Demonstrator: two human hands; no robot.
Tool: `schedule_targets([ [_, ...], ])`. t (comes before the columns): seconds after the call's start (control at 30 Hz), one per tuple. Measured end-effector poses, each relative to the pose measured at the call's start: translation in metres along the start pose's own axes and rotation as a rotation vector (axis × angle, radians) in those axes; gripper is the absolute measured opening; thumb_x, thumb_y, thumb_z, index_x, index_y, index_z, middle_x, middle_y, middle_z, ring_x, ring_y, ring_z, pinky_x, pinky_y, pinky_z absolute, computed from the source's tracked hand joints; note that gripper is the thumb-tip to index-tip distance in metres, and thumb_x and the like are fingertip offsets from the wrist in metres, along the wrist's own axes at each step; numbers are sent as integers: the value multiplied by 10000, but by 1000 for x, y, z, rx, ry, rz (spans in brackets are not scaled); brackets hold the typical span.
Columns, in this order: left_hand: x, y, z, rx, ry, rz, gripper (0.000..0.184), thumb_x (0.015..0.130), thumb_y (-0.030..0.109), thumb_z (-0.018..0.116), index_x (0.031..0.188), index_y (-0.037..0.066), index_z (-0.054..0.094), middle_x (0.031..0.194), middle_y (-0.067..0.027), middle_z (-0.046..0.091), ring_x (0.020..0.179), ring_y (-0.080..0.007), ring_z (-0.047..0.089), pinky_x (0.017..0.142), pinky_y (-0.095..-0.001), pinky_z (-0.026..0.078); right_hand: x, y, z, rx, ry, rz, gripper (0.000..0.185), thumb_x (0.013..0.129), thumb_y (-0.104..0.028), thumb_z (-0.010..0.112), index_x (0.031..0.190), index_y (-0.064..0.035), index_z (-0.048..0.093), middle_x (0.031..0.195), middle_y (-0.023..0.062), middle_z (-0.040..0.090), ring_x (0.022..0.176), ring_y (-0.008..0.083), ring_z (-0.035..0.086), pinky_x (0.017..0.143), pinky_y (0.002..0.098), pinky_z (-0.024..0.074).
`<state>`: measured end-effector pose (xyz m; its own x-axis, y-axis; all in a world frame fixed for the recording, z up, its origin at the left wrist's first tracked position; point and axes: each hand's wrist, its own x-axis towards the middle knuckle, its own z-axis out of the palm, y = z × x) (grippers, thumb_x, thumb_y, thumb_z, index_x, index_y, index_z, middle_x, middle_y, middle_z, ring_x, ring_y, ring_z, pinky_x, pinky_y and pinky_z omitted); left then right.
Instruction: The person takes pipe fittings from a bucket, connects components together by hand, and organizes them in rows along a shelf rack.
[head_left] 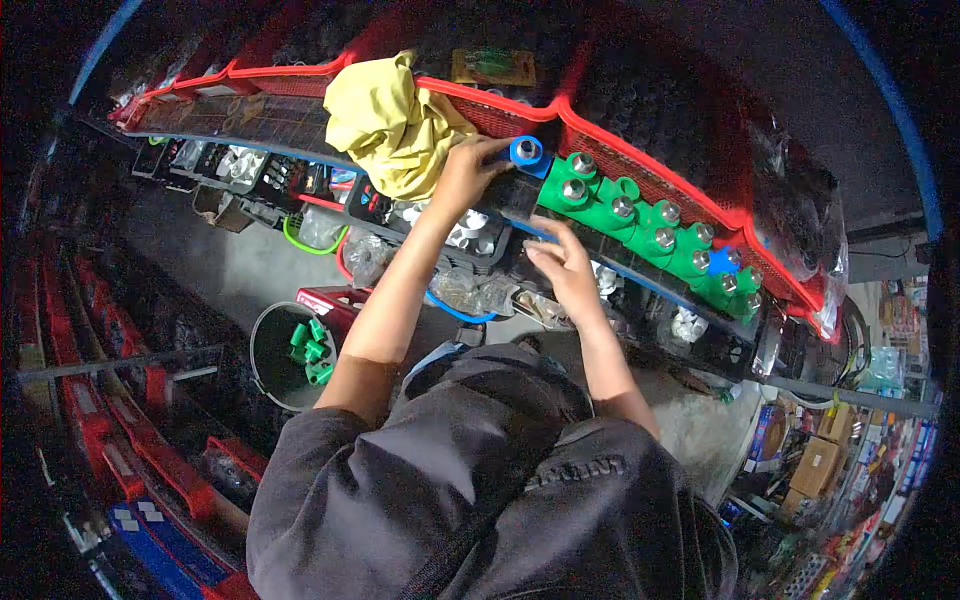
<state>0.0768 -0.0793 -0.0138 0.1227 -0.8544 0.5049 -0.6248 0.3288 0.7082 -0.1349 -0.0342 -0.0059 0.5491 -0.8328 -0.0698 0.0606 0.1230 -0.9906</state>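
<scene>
Blue plastic fitting [531, 166], round metal insert [527, 149]: just right of the nearer left hand [470, 175], fingers part-curled, grip I cannot tell; right hand [566, 268] loosely spread, apparently empty.

Blue fitting [527, 152]: left hand [468, 176] just beside, right hand [567, 272] below; yellow cloth [382, 125] to its left, green fittings [622, 207] right.

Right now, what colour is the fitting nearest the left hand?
The fitting is blue with a silvery centre, best seen in the head view.
</scene>
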Motion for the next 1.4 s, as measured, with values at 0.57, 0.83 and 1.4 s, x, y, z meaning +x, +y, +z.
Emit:
schedule_targets([
  [0.57, 9, -5, -5, -129, -196, -105, 382, 757, 163, 672, 1084, -5, 569, 985, -163, 625, 896, -223, 596, 788, -324, 450, 1, 4, -3, -98, 5, 23, 385, 814, -99, 611, 1176, -76, 481, 854, 69, 620, 786, 82, 550, 690, 212, 401],
  [0.83, -2, 12, -10, -23, -10, -44, 390, 759, 165, 659, 1094, 0, 544, 955, -157, 591, 882, -270, 586, 757, -342, 460, -6, 3, -6, -107, -68, 49, 330, 831, -78, 560, 1145, -13, 484, 1066, 83, 552, 931, 158, 569, 848, 268, 411],
  [1.4, -170, 73, -15, 32, 273, -406, 314, 884, 269, 507, 940, -24, 607, 869, -159, 624, 823, -272, 596, 749, -345, 449, -46, 25, -65, -21, -514, 363, 230, 837, -90, 574, 1049, -4, 563, 961, 63, 617, 892, 131, 581, 823, 259, 436],
])
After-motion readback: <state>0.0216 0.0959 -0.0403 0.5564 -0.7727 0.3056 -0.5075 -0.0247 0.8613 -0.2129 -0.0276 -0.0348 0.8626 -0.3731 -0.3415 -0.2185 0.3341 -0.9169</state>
